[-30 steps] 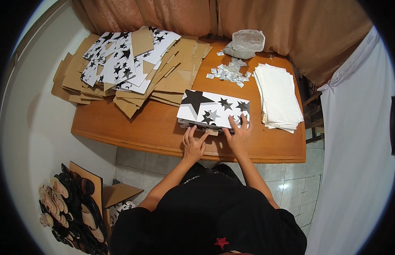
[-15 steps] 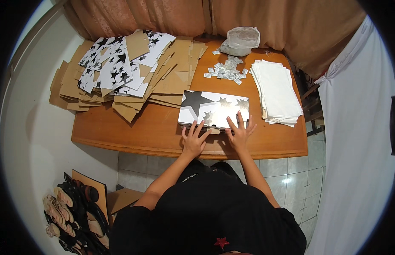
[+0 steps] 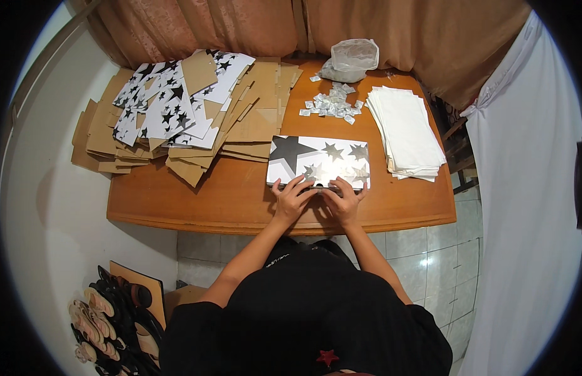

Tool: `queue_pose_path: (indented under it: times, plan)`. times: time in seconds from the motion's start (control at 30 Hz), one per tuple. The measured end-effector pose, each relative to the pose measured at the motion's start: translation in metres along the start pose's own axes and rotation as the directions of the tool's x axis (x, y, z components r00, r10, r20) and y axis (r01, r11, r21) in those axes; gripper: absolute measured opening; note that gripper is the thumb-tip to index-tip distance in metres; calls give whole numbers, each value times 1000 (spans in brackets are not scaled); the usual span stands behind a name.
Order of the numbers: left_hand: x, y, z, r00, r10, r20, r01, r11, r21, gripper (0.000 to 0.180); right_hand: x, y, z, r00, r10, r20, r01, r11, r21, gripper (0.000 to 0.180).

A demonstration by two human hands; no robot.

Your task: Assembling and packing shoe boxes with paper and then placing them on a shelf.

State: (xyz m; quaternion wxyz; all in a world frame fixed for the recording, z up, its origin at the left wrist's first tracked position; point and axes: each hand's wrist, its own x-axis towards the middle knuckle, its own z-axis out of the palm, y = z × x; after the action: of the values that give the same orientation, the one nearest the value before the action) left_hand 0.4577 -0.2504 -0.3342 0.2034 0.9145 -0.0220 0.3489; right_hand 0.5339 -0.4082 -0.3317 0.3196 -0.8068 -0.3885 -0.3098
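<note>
A white cardboard box (image 3: 317,156) with black and grey stars lies closed on the wooden table in front of me. Along its near edge my left hand (image 3: 293,199) has its fingers bent over the lid and its thumb against the front side. My right hand (image 3: 343,202) grips the same edge a little farther right, its thumb close to the left one. Between the thumbs, a small dark notch shows at the middle of the front edge. The front side of the box is mostly hidden under my hands.
Flat brown cardboard blanks (image 3: 256,125) and star-printed ones (image 3: 169,106) are piled at the left. Behind the box lie small white sachets (image 3: 332,103) beside a clear plastic bag (image 3: 355,56). White paper sheets (image 3: 407,131) are stacked at the right. Shoes (image 3: 93,313) stand at lower left.
Both hands have drawn closer together at the box's front edge, with fingers now bent. The brown tab that stuck out at the front is no longer visible.
</note>
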Motion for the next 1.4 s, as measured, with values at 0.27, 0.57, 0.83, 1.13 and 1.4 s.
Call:
queue_pose_path:
  times: [0.27,0.57,0.83,1.13,1.4]
  plan:
    - [8,-10,0,991,133,-19,-132,990,46,16,2,0,8,998,-55,-7,54,994,-99,10]
    - [15,-12,7,999,24,-27,-26,995,-98,17,7,-9,11,993,114,26,-111,989,-95,15]
    - [7,6,10,997,-48,-57,45,998,-44,18,57,23,0,965,210,159,-202,977,-62,39]
    - [-3,55,9,918,-356,-173,383,909,165,21,100,99,-5,802,188,568,-104,979,-178,39]
    - [-79,105,39,370,-917,-151,916,387,-104,84,56,86,-22,517,-332,789,-476,654,588,57]
